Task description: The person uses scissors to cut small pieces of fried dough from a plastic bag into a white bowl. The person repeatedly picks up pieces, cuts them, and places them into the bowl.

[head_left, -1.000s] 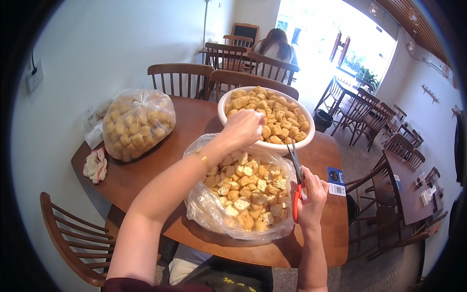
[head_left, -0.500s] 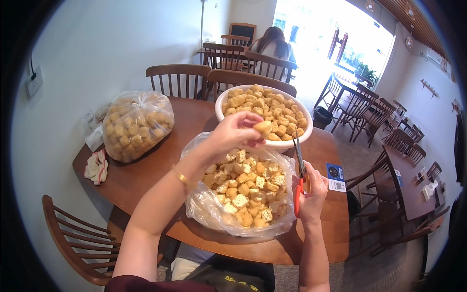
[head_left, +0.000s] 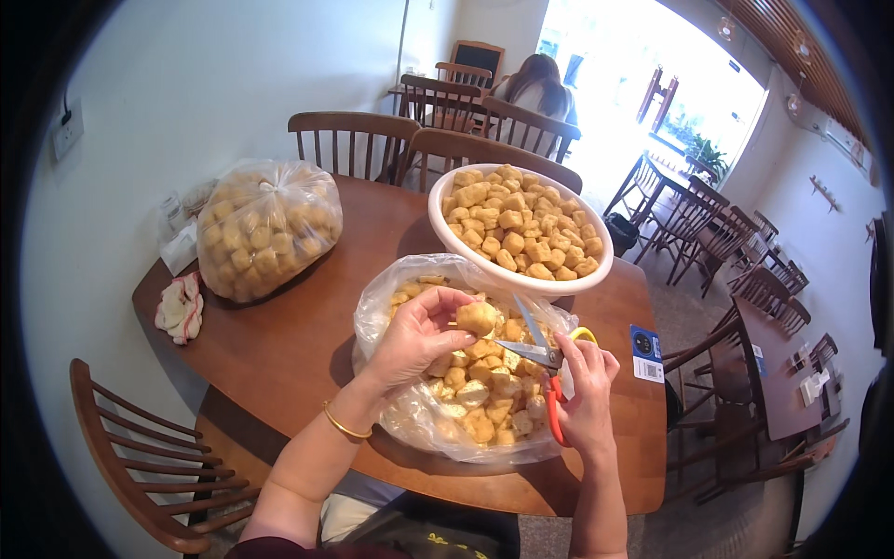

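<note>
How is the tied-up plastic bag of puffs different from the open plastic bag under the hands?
The knotted clear plastic bag is closed and bulging; the open clear plastic bag is spread wide. The knotted bag sits alone at the table's left; the open one lies beside the white bowl. Both hold golden-brown puffs.

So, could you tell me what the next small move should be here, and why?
Probably bring the puff between the open scissor blades and snip. The left hand holds one golden puff up over the open bag of cut pieces, the right hand has the red-handled scissors with blades spread beside the puff, and it looks uncut.
</note>
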Action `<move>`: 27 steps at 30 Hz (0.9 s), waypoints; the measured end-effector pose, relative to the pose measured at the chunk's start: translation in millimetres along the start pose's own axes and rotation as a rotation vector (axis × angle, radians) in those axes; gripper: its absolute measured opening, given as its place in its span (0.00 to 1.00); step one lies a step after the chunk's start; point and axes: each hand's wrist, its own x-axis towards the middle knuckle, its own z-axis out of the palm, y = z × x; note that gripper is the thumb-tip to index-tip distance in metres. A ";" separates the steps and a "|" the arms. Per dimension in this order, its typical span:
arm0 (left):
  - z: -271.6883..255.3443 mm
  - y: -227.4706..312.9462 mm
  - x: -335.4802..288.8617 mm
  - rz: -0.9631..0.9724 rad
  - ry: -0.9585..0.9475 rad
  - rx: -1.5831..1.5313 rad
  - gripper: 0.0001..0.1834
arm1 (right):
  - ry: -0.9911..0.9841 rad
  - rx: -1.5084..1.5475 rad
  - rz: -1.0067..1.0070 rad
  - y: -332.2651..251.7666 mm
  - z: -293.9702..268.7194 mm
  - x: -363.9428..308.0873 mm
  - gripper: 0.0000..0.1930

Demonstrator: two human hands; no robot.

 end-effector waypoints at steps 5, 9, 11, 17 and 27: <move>-3.0 -3.0 -4.6 0.034 -0.044 0.044 0.23 | -0.035 -0.009 -0.023 -7.0 0.9 2.3 0.36; 8.6 4.5 -5.8 0.018 -0.005 0.165 0.21 | -0.043 -0.018 -0.019 -8.5 -0.4 2.4 0.36; 9.2 1.4 -6.6 0.086 0.007 0.194 0.21 | -0.050 -0.024 -0.019 -8.5 -0.3 2.5 0.36; 0.8 -3.5 -6.3 0.004 -0.070 0.217 0.22 | -0.060 -0.033 -0.029 -9.8 0.2 2.5 0.36; 5.5 -2.1 -8.2 0.000 -0.096 0.269 0.22 | -0.084 -0.015 -0.035 -9.2 2.3 0.6 0.36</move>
